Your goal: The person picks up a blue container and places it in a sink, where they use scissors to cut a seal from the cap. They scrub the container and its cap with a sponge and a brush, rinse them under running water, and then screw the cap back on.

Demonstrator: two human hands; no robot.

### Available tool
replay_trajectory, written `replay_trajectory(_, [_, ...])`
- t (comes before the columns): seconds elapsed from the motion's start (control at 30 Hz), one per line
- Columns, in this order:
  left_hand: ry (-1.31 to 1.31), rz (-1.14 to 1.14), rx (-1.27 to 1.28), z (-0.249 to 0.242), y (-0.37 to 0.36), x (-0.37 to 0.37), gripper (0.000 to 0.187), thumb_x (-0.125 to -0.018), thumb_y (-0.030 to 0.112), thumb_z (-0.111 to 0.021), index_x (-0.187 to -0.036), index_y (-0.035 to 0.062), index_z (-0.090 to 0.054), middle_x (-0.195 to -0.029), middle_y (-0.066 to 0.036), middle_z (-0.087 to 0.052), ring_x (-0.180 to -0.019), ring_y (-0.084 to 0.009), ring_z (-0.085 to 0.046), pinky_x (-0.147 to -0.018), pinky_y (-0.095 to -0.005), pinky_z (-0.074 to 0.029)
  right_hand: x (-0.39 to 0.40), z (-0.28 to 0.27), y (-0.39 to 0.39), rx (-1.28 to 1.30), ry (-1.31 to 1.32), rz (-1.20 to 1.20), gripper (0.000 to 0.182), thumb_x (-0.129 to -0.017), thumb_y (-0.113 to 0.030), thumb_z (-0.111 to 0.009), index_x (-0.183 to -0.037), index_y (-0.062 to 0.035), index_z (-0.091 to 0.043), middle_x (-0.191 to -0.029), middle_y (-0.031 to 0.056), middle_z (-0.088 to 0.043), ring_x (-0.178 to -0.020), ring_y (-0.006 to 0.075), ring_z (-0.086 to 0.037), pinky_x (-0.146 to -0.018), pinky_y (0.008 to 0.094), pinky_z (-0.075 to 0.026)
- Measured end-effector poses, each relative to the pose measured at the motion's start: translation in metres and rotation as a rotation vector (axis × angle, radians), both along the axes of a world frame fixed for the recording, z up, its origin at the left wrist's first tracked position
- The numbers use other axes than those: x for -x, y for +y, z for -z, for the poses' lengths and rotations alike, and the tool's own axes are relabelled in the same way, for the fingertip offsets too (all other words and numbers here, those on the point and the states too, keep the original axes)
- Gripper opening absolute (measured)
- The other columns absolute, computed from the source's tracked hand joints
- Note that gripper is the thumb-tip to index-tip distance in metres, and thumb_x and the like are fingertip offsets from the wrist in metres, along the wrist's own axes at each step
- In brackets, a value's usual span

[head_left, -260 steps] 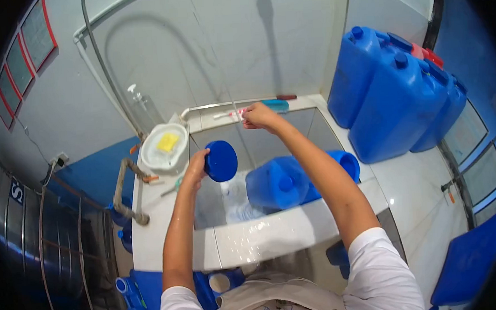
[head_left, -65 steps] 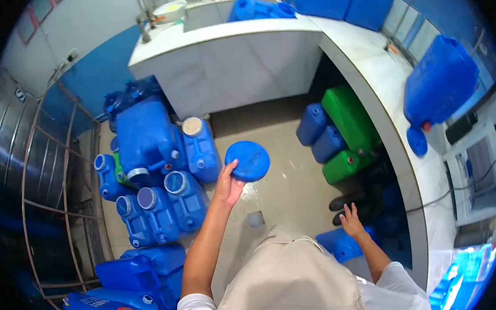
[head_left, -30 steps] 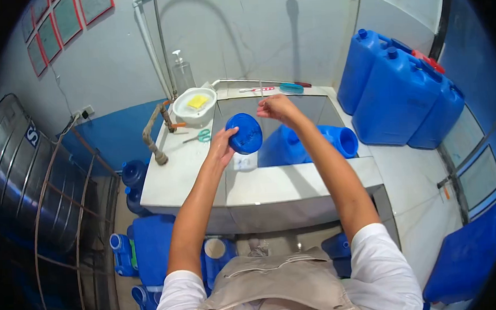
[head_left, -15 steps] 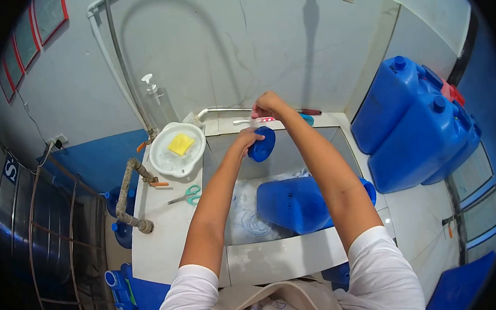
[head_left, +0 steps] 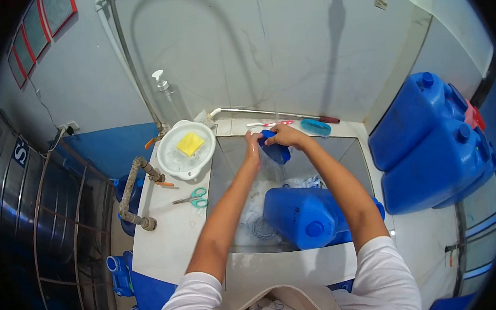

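Observation:
Above the sink (head_left: pixel 343 155), both hands are on a round blue lid (head_left: pixel 277 153), tilted under a thin stream of water. My left hand (head_left: pixel 252 146) touches its left edge. My right hand (head_left: pixel 288 136) grips the upper rim, fingers bent over it. Water runs off the lid into the sink. Below my hands, a large blue jug (head_left: pixel 296 211) lies on its side in soapy water, a small round cap showing on it. Part of the jug is hidden by my right forearm.
To the left are a white basin (head_left: pixel 167 167) with a yellow sponge (head_left: pixel 191 143), teal-handled scissors (head_left: pixel 197 198), a pump bottle (head_left: pixel 169 100) and a pipe tap (head_left: pixel 129 192). Along the back ledge lie a toothbrush (head_left: pixel 266 124) and a teal brush (head_left: pixel 316 127). Blue jugs (head_left: pixel 422 162) stand right.
My right hand has come down from above onto the lid, which is now tilted the other way. The jug in the sink has turned, showing its small cap. The view has shifted slightly.

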State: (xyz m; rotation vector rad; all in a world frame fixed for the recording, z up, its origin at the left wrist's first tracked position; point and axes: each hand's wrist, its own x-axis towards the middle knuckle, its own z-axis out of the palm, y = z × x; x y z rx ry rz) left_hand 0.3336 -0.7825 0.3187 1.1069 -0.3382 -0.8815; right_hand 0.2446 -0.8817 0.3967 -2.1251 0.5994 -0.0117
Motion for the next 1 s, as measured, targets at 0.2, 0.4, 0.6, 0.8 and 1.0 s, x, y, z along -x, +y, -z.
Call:
replay_trajectory(0.2, [0.629,0.212,0.188,-0.008,0.074,0.003,0.081,-0.072,0.070,-0.043,-0.135,0.0199,-0.031,-0.134,-0.013,-0.035,-0.121,-0.0334,-0.036,-0.087,-0.0709,-0.026,-0.051,0.005,0.061,0.030,0.045,-0.273,0.033,-0.073,-0.030,-0.066,-0.081,0.0016,-0.065,-0.072,0.0113,-0.063,-0.063,0.0185,-0.057,-0.061,0.0327,-0.046])
replay_trajectory(0.4, [0.728,0.175,0.358,-0.003,0.142,-0.013,0.063,-0.077,0.062,-0.041,-0.121,0.0182,-0.050,-0.124,-0.009,-0.051,-0.114,-0.0337,-0.048,-0.089,-0.0605,-0.036,-0.172,0.004,0.124,0.516,-0.206,-0.165,0.054,-0.072,-0.049,-0.062,-0.099,-0.0017,-0.063,-0.087,0.0259,-0.062,-0.083,0.0336,-0.063,-0.074,0.0406,-0.049])
replay_trajectory(0.6, [0.722,0.156,0.425,-0.006,0.178,-0.011,0.060,-0.084,0.053,-0.035,-0.122,0.0088,-0.047,-0.119,-0.012,-0.054,-0.108,-0.0284,-0.053,-0.090,-0.0462,-0.043,-0.226,0.062,0.171,0.682,-0.184,-0.060,0.041,-0.075,-0.030,-0.061,-0.108,-0.0056,-0.056,-0.092,0.0270,-0.059,-0.087,0.0380,-0.059,-0.076,0.0430,-0.047])
replay_trajectory(0.8, [0.831,0.224,0.417,0.011,0.170,-0.022,0.064,-0.078,0.063,-0.038,-0.123,0.0173,-0.048,-0.124,-0.015,-0.048,-0.111,-0.0379,-0.046,-0.086,-0.0696,-0.031,-0.130,-0.013,0.121,0.503,-0.361,-0.031,0.027,-0.077,-0.021,-0.057,-0.099,-0.0044,-0.058,-0.090,0.0228,-0.058,-0.083,0.0379,-0.058,-0.073,0.0460,-0.046])
replay_trajectory(1.0, [0.917,0.247,0.372,0.006,0.135,-0.021,0.070,-0.074,0.065,-0.036,-0.121,0.0150,-0.049,-0.127,-0.014,-0.046,-0.116,-0.0350,-0.043,-0.094,-0.0593,-0.031,-0.014,0.043,0.130,0.280,-0.222,-0.198,0.028,-0.077,-0.017,-0.056,-0.102,-0.0051,-0.061,-0.092,0.0233,-0.058,-0.086,0.0384,-0.057,-0.077,0.0452,-0.045])
